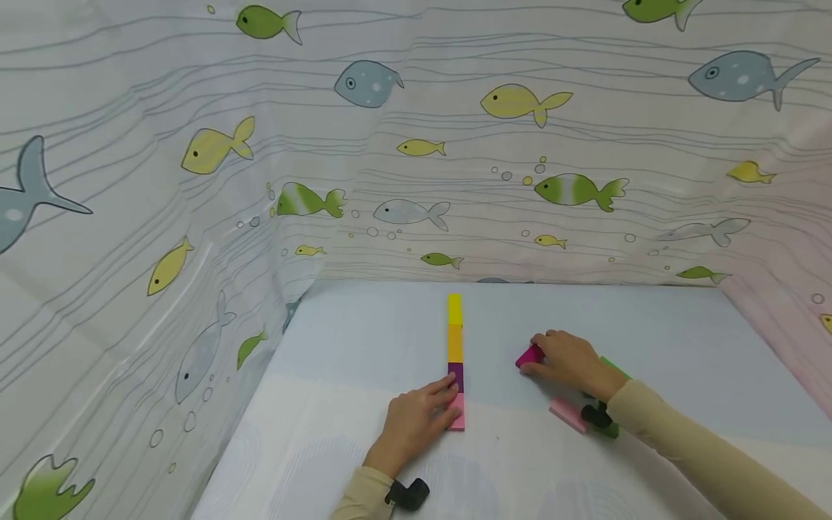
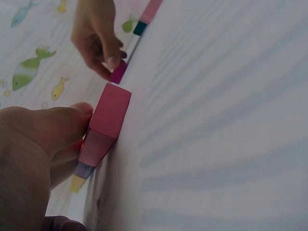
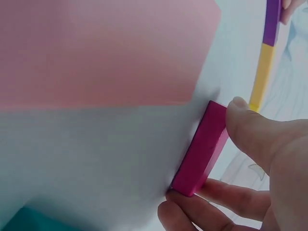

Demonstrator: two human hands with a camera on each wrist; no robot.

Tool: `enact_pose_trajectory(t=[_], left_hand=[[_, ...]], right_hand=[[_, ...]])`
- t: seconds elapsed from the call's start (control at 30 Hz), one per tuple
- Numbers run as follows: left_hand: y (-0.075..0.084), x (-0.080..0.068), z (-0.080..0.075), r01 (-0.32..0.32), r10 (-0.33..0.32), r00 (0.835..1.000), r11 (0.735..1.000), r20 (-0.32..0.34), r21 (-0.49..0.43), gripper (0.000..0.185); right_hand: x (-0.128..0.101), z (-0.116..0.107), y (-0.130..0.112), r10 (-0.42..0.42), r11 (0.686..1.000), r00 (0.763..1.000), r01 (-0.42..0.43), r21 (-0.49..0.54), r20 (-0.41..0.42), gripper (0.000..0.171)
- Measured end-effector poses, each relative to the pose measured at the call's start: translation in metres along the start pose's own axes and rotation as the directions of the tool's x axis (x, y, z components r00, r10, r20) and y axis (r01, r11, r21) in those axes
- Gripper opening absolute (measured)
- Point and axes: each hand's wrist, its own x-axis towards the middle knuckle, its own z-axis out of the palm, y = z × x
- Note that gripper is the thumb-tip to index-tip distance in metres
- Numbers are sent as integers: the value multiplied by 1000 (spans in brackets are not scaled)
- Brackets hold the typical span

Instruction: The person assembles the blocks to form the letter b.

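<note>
A straight row of blocks runs away from me: a pink block (image 1: pixel 458 423) nearest, then a purple block (image 1: pixel 458 375), an orange-yellow block (image 1: pixel 455 344) and a bright yellow block (image 1: pixel 454 308) farthest. My left hand (image 1: pixel 416 422) lies at the row's left side, its extended fingers touching the purple and pink blocks. To the right of the row, my right hand (image 1: pixel 568 365) pinches a magenta block (image 3: pixel 199 149) between thumb and fingers. That block sits at an angle, close over the table in the right wrist view.
Below my right wrist lie a loose pink block (image 1: pixel 568 415), a light green block (image 1: pixel 613 366) and a darker green block (image 1: pixel 609 431), partly hidden by the arm. Fish-patterned sheeting (image 1: pixel 468 173) stands behind and beside the white table (image 1: pixel 364 339).
</note>
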Motion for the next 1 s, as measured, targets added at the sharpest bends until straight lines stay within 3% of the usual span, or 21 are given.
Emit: enact_pose_trajectory(t=[0.27,1.0], left_hand=[[2,0,4,38,-36,999,999,41,-36,40],[2,2,-5,53,-52,995,998,81,-19,41]], right_hand=[[11,4,-7,0,1000,1000,0,-28,6,61],[41,15,-43,32,999,999,-32,-28,9,58]])
